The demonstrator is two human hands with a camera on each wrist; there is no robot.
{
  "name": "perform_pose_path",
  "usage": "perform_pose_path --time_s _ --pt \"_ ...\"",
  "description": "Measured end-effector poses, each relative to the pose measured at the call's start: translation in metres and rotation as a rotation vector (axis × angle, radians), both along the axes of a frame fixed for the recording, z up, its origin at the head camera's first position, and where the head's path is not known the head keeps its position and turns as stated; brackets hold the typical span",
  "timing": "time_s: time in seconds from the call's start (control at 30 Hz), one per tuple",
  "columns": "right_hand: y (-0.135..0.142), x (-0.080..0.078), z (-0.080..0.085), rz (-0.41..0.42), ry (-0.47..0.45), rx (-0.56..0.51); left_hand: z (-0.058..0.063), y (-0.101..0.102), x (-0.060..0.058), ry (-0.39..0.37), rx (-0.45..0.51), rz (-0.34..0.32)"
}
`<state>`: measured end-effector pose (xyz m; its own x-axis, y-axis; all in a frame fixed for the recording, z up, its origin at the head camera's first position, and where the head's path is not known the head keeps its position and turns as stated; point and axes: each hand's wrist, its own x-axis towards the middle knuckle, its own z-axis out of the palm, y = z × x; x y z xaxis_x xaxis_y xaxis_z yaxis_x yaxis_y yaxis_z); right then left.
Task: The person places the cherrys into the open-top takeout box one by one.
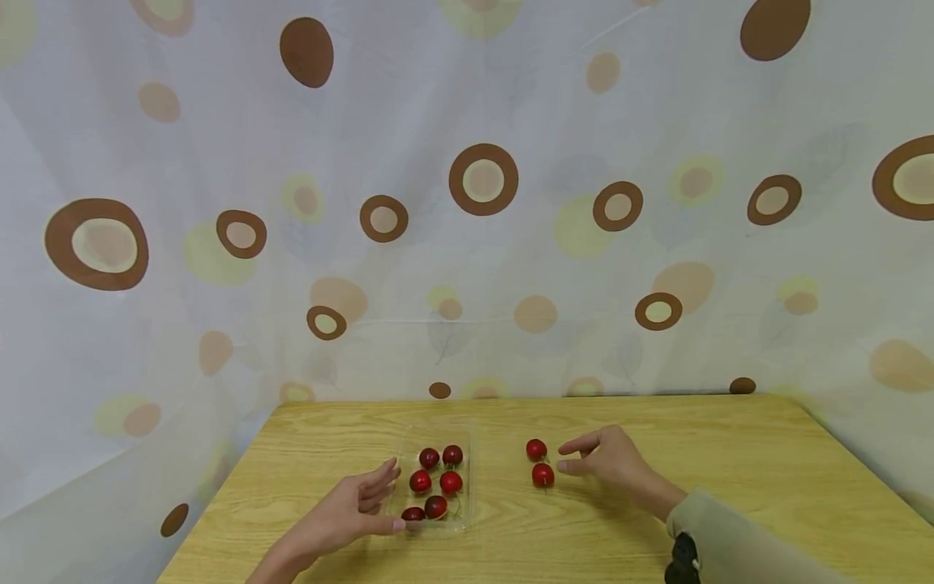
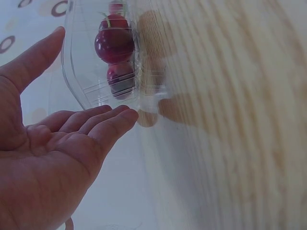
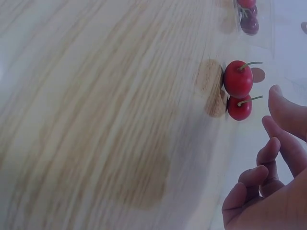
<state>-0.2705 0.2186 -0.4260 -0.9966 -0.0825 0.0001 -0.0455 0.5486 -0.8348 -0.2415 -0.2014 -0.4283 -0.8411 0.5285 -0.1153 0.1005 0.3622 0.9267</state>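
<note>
A clear plastic box point(image 1: 473, 487) on the table holds several dark red cherries point(image 1: 451, 483). My left hand point(image 1: 357, 507) is at the box's left side, thumb near the front corner and fingers along the wall. In the left wrist view its fingertips point(image 2: 128, 115) lie right at the box's end, palm facing it. To the right of the box, two bright red cherries point(image 1: 542, 475) with green stems lie on the wood, one behind the other. My right hand point(image 1: 616, 462) hovers just right of these two, thumb and index finger apart with nothing between them.
The light wooden table point(image 1: 715, 454) reaches back to a pale curtain point(image 1: 409, 268) patterned with brown and yellow circles. The curtain also hangs along the left and right sides. A black object point(image 1: 683, 560) sits at the right sleeve point(image 1: 730, 535).
</note>
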Motion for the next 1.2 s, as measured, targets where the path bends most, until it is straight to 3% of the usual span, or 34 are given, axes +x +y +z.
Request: perform_pose_path --time_s 0.77,1.2 --pt "-0.021 -0.009 -0.005 -0.02 0.014 -0.003 0.001 0.0 0.0 -0.006 -0.007 0.001" --pt "-0.013 -0.015 -0.01 -0.047 0.044 0.014 0.001 -0.001 0.001 -0.005 -0.005 0.008"
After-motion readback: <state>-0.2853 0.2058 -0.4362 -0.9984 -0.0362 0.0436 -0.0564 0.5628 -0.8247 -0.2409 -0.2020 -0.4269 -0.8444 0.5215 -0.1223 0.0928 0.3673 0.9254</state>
